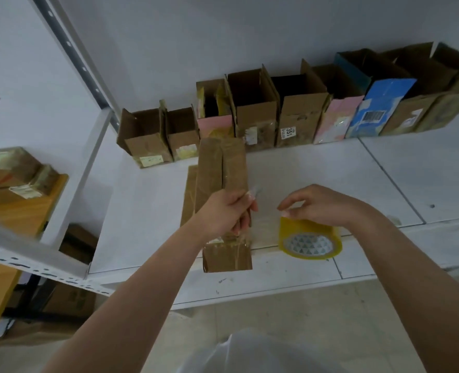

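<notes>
Brown cardboard fills the centre of the frame: a long brown cardboard box (223,168), glossy with clear tape, lies lengthwise over the white shelf board (330,170), and its near end reaches the shelf's front edge. The left hand (229,212) grips it about the middle, fingers curled round its right edge, where a scrap of clear tape shows at the fingertips. Just to the right, the right hand (322,204) arches over a roll of yellowish clear packing tape (310,238) that stands on its edge on the shelf. Its fingers curl onto the roll's top. I cannot tell whether they pinch the loose end.

The step looks like taping the box shut. To do it well, I would press the box flat on the shelf, find the free end with a fingernail, pull the strip out taut and straight along the seam, then smooth it from the middle outward so that no creases form.

Along the wall in the upper half stands a row of open cardboard boxes (252,103). One bears a white sticker (289,133) reading "351". A blue box (381,103) to the right carries a barcode (373,117), but its digits are too small to read, and the other labels are blurred.
</notes>
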A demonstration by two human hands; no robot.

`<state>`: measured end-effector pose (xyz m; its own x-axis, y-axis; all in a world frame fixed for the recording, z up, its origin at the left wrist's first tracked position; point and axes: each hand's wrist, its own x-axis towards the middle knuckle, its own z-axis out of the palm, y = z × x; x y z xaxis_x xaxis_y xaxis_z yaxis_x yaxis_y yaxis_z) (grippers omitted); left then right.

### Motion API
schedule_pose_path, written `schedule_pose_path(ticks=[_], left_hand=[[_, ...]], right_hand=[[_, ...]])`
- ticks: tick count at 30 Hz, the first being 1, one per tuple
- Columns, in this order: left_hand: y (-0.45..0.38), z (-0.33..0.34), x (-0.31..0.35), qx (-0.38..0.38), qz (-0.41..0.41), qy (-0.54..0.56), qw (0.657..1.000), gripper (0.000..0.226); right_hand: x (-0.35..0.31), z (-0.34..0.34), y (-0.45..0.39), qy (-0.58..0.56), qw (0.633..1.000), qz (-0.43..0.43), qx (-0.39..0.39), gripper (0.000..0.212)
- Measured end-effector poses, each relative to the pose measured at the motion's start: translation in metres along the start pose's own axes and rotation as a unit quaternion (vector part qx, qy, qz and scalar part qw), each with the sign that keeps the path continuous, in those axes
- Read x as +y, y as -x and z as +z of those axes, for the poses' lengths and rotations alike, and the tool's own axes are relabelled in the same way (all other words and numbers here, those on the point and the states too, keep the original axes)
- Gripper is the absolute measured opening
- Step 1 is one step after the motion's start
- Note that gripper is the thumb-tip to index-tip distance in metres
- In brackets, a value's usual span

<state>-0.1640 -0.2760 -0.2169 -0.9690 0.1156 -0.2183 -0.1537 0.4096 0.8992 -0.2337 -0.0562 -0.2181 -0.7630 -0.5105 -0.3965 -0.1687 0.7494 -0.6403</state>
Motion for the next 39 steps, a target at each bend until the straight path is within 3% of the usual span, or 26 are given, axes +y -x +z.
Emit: schedule_pose_path(ticks=[4, 7, 11, 16, 18, 21, 23, 27, 29, 32, 36, 39], left_hand=[[0.0, 0.003, 0.0, -0.012, -0.024, -0.034, 0.999, 0.038], [0.006, 0.002, 0.006, -0.062, 0.0, -0.139, 0.988, 0.041], [0.002, 0.01, 0.029, -0.068, 0.019, -0.362, 0.929, 0.041], [-0.007, 0.036, 0.041, -0.039, -0.009, -0.522, 0.852, 0.036], [-0.005, 0.031, 0.036, -0.05, 0.015, -0.473, 0.88, 0.039], [0.001, 0.014, 0.027, -0.067, -0.009, -0.238, 0.969, 0.04], [0.003, 0.012, 0.02, -0.018, -0.038, -0.161, 0.986, 0.042], [0.004, 0.025, 0.013, 0.118, -0.039, -0.341, 0.932, 0.039], [0.007, 0.029, 0.012, 0.152, -0.046, -0.361, 0.919, 0.035], [0.005, 0.033, 0.016, 0.158, -0.055, -0.382, 0.909, 0.026], [0.002, 0.045, 0.024, 0.162, -0.074, -0.445, 0.878, 0.014], [0.003, 0.04, 0.022, 0.148, -0.069, -0.412, 0.896, 0.022]], right_hand=[[-0.002, 0.007, -0.005, 0.185, 0.98, 0.053, 0.053, 0.012], [0.002, 0.005, 0.001, 0.135, 0.988, 0.05, 0.056, 0.016], [0.003, 0.003, 0.012, 0.119, 0.987, 0.026, 0.103, 0.016], [0.003, 0.006, 0.028, 0.103, 0.983, 0.027, 0.152, 0.017], [0.009, 0.008, 0.034, 0.06, 0.985, 0.05, 0.155, 0.018], [0.017, 0.016, 0.04, -0.046, 0.987, 0.066, 0.139, 0.021], [0.015, 0.025, 0.039, -0.093, 0.985, 0.066, 0.132, 0.021], [0.014, 0.035, 0.032, -0.116, 0.979, 0.09, 0.142, 0.018], [0.028, 0.031, 0.038, -0.09, 0.976, 0.122, 0.154, 0.017], [0.045, 0.021, 0.048, -0.069, 0.972, 0.135, 0.18, 0.016], [0.026, 0.021, 0.045, -0.106, 0.963, 0.069, 0.237, 0.018], [0.016, 0.023, 0.047, -0.119, 0.955, 0.038, 0.27, 0.018]])
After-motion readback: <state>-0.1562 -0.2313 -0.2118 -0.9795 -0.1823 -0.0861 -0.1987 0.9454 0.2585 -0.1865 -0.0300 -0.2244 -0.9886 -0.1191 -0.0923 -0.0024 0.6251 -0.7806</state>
